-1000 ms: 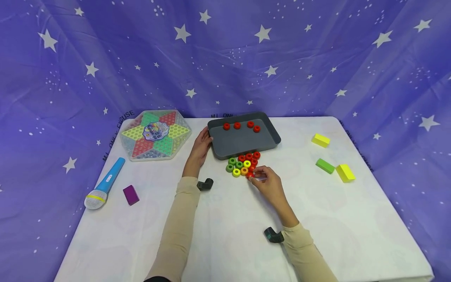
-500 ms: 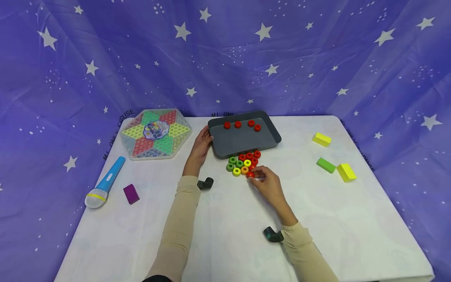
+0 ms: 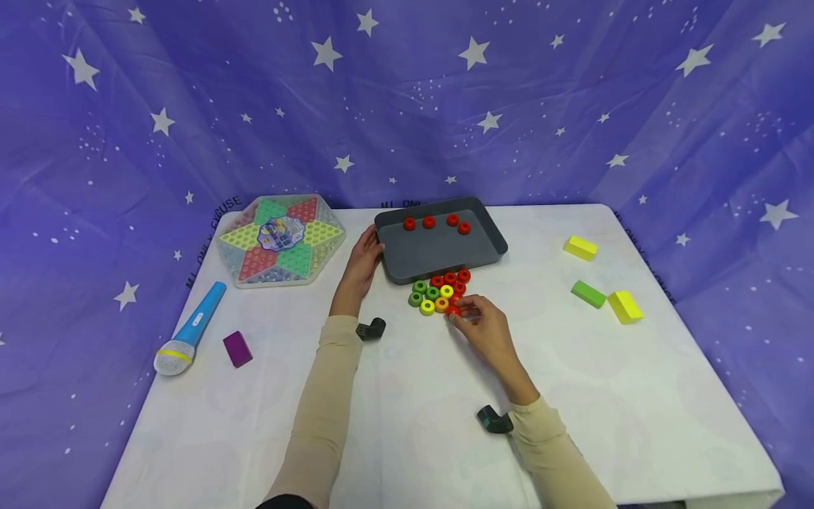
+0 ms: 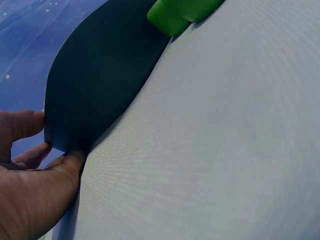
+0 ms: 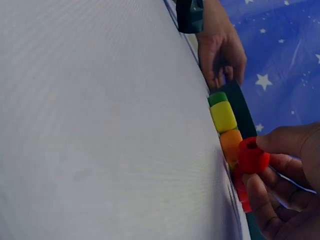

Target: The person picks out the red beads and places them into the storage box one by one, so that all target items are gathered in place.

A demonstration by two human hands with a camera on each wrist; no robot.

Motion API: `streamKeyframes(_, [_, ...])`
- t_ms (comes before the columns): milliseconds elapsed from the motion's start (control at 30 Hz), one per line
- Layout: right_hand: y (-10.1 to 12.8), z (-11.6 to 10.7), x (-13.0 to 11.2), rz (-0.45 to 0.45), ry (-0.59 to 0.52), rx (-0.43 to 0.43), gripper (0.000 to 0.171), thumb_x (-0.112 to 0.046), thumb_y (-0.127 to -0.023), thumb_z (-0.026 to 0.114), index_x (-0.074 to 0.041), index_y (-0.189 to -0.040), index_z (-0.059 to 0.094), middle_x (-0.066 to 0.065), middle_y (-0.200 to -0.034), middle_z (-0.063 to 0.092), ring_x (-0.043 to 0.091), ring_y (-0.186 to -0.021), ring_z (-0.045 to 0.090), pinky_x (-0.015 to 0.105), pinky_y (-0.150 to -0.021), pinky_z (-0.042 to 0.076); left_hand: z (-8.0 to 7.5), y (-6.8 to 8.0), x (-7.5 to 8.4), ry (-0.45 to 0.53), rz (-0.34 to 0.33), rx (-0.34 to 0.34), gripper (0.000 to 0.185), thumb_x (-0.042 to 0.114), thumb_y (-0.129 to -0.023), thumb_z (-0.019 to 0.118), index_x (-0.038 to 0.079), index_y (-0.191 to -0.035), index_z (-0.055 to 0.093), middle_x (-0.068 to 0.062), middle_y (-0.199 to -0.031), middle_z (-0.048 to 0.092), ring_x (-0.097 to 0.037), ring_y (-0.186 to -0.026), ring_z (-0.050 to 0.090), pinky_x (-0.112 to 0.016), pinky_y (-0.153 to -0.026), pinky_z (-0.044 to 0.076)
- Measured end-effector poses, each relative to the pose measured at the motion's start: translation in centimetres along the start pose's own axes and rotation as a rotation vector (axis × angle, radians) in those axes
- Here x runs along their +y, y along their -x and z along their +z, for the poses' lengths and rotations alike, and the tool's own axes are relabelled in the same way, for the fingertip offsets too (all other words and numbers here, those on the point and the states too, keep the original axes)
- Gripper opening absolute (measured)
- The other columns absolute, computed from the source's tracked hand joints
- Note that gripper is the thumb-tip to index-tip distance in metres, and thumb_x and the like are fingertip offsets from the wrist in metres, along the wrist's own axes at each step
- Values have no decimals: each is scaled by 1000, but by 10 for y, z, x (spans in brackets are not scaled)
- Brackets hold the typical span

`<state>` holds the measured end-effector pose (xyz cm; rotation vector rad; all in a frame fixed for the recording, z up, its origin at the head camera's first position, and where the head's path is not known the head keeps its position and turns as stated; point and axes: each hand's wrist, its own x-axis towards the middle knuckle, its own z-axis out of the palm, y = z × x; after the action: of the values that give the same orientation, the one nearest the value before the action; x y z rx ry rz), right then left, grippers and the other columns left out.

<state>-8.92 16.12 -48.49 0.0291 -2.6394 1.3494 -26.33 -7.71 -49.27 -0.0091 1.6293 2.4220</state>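
A dark grey tray (image 3: 439,249) lies at the back of the table with several red beads (image 3: 429,222) inside. My left hand (image 3: 362,265) holds the tray's near left corner, thumb and fingertips against its wall. Just in front of the tray sits a cluster of round beads with holes: green beads (image 3: 415,300), yellow beads (image 3: 427,307), an orange bead (image 3: 441,305) and more red ones. At the cluster's near right side, my right hand (image 3: 488,326) pinches a red bead (image 5: 253,156) between thumb and finger, its hole showing in the right wrist view.
A marble-game box (image 3: 281,242) lies at the back left, near a blue toy microphone (image 3: 193,329) and a purple block (image 3: 238,349). To the right are a green block (image 3: 588,294) and two yellow blocks (image 3: 626,307). A starry purple curtain (image 3: 407,99) hangs behind the table.
The head view has shifted slightly, so the table appears a little higher. Both hands keep nearly the same places, and the beads in the tray have not moved.
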Motion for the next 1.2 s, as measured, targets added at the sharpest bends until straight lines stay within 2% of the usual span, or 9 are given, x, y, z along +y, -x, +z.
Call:
streamKeyframes(300, [-2,-5,-10,-10,-36,13,26,-12,-81,77,-5,-104,66,9,-100,68,24,-89,68,36,-76,58,0,-1,0,16,-3,6,62,-6,-98,42,9,-154,22,-10,-160,21,-19,-147,21,-35,-119,20])
streamKeyframes(600, [-17,-12,-20,-17,-48,-10,25,-12,-83,75,-7,-106,67,7,-104,67,20,-91,67,26,-75,56,-1,-1,-2,28,4,7,62,-7,-97,42,9,-154,21,-10,-160,21,-19,-147,21,-35,-119,20])
streamKeyframes(833, [-41,-16,-32,-51,-29,-26,21,-18,-88,71,-14,-108,69,3,-105,67,20,-93,65,31,-78,55,-2,-2,-1,32,-4,12,63,-6,-97,43,9,-154,21,-9,-160,21,-18,-146,21,-35,-119,20])
streamKeyframes(1033, [-71,-14,-41,-1,-74,-78,22,-25,-90,68,-15,-110,69,4,-104,70,19,-95,64,35,-85,54,-2,-1,-2,31,-12,24,63,-6,-97,44,11,-154,23,-8,-160,22,-17,-146,22,-35,-119,20])
streamKeyframes(1200, [-100,-8,-47,47,-155,-140,21,-23,-91,67,-14,-110,69,7,-106,70,25,-97,66,33,-81,56,-1,1,-2,19,-3,20,63,-6,-97,43,12,-154,23,-9,-160,22,-18,-146,22,-36,-119,20])
